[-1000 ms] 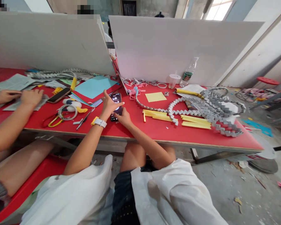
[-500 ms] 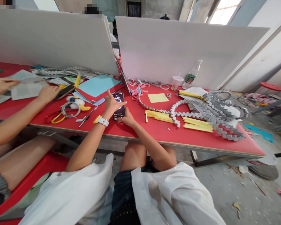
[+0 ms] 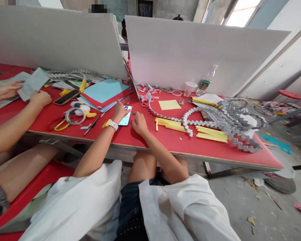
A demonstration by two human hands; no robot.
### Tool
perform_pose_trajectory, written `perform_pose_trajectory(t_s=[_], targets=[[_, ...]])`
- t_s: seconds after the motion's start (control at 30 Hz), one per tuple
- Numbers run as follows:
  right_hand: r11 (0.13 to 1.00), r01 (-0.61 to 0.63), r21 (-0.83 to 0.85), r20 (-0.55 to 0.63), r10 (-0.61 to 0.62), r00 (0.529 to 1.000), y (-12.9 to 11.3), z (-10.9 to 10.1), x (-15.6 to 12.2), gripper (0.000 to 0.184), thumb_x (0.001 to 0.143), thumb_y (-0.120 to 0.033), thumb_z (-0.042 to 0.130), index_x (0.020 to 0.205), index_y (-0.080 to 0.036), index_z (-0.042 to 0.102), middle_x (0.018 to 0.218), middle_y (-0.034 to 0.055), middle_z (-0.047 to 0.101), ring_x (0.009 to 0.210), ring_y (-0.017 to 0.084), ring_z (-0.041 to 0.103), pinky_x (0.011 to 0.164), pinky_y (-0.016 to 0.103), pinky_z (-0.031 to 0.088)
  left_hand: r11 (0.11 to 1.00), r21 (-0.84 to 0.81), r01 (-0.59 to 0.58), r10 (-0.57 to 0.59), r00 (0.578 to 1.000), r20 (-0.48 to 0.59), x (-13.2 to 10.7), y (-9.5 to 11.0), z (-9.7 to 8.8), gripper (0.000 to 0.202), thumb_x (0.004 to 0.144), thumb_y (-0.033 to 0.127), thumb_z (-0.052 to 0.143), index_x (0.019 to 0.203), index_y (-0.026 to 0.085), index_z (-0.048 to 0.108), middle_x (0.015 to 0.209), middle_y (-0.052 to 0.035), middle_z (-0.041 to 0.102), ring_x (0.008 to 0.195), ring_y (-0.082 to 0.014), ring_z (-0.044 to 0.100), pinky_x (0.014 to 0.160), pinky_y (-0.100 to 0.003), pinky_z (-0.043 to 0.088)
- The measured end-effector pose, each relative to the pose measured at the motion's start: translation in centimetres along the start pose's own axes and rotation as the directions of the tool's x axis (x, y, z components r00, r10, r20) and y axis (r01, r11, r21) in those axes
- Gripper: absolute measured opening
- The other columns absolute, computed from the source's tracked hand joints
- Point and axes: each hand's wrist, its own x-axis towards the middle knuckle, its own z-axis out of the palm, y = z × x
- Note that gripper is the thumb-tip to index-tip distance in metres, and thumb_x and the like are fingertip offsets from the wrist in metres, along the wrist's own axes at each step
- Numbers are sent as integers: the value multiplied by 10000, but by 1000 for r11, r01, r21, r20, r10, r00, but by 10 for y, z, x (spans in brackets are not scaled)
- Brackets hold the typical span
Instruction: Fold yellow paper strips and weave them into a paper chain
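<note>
A smartphone (image 3: 126, 117) with a bright screen of app icons is at the table's front edge. My left hand (image 3: 118, 113), with a yellow-and-grey watch on the wrist, grips its left side. To the phone's right is my right hand (image 3: 139, 124), holding nothing; its index finger points toward the screen and the other fingers curl loosely. Folded yellow paper strips (image 3: 174, 124) lie to the right of this hand. Beyond them a grey folded-paper chain (image 3: 222, 115) is heaped, with a thin braided end reaching left to pink paper pieces (image 3: 145, 100).
On the left, a co-worker's hands (image 3: 40, 99) hold a pale sheet (image 3: 33, 84). Scissors (image 3: 92, 124), another phone (image 3: 66, 97) and blue paper (image 3: 104, 91) lie between us. A bottle (image 3: 204, 82) and a plastic cup (image 3: 190, 88) stand by the white board (image 3: 190, 50).
My right hand has come off the phone and moved slightly right. The screen has turned from dark to bright icons. The co-worker has raised the pale sheet.
</note>
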Motion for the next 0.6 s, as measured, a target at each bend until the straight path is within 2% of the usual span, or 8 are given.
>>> perform_pose_trajectory(t_s=[0.1, 0.2, 0.27, 0.37, 0.47, 0.6], targets=[[982, 189, -7, 121, -186, 975, -2, 2, -1, 449, 775, -71, 406, 1188, -189, 537, 1286, 71, 594, 1284, 217, 451, 1043, 369, 379, 1000, -19, 0, -2, 997, -77, -15, -21, -23, 519, 790, 186, 525, 1277, 69, 386, 1330, -276, 494, 1291, -357, 468, 1035, -510, 393], [971, 235, -39, 155, -226, 962, -5, 7, 0, 409, 761, -69, 428, 1125, -191, 569, 1251, 60, 618, 1281, 215, 459, 1073, 383, 340, 997, -40, -60, 56, 995, -88, -47, -45, -46, 397, 785, 119, 452, 1179, 151, 415, 1276, -190, 572, 1228, -278, 547, 1023, -455, 428], [980, 173, -96, 105, -163, 981, -6, 8, 2, 326, 774, -74, 429, 1036, -185, 588, 1136, 76, 660, 1184, 226, 524, 1101, 417, 286, 990, -65, -127, 124, 991, -48, -70, -57, -52, 355, 762, 92, 445, 1101, 196, 426, 1246, -134, 615, 1216, -230, 564, 1030, -410, 437], [983, -13, -185, -60, 2, 998, -6, 3, 3, 287, 809, -52, 355, 948, -160, 581, 966, 117, 667, 1015, 243, 575, 1082, 448, 265, 978, -96, -184, 184, 983, -2, -91, -66, -49, 311, 746, 87, 439, 1025, 222, 416, 1216, -117, 642, 1228, -216, 558, 1044, -417, 431], [967, -140, -215, -180, 101, 978, -4, -4, 4, 301, 813, -38, 322, 925, -168, 568, 950, 122, 650, 984, 246, 565, 998, 407, 330, 969, -109, -222, 227, 974, 29, -94, -65, -40, 300, 752, 100, 432, 1017, 235, 392, 1251, -123, 625, 1328, -210, 461, 1075, -448, 397], [964, -159, -214, -198, 117, 973, -4, -7, 2, 272, 807, -47, 360, 890, -190, 576, 924, 90, 653, 962, 235, 564, 925, 365, 370, 956, -101, -277, 286, 954, 90, -88, -58, -32, 278, 759, 92, 408, 992, 242, 380, 1302, -127, 591, 1405, -172, 347, 1107, -427, 361]])
